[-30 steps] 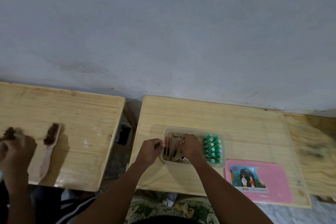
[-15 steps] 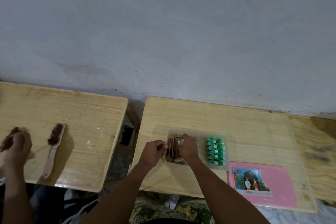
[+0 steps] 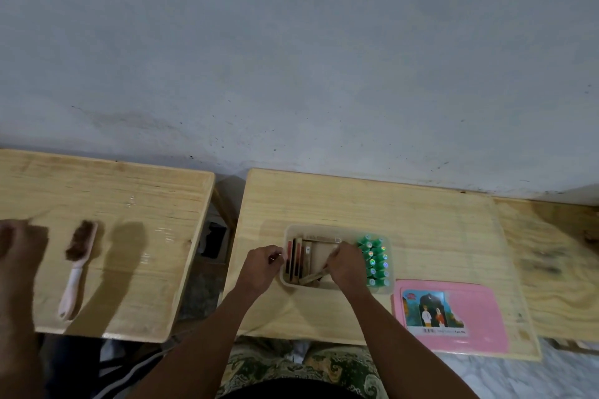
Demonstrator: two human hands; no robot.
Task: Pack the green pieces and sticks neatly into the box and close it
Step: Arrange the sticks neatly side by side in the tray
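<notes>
A clear plastic box (image 3: 324,228) sits on the middle wooden table (image 3: 405,220). Several green pieces (image 3: 374,259) stand in rows in its right part. Flat wooden sticks (image 3: 296,257) with red and dark stripes lie in its left part. My right hand (image 3: 345,264) is inside the box, fingers closed on a few loose sticks near the front wall. My left hand (image 3: 261,266) rests against the box's left wall, fingers curled on the rim. The pink lid (image 3: 479,311) with a picture sticker lies flat to the right of the box.
Another person's hand (image 3: 19,246) hovers over the left table (image 3: 113,191), beside a pink-handled brush (image 3: 77,266). A gap separates the two tables. A third wooden surface (image 3: 557,269) adjoins on the right. A grey wall stands behind.
My right hand has shifted right and toward the front of the box, exposing more lined-up sticks. The other person's hand on the left table has moved up.
</notes>
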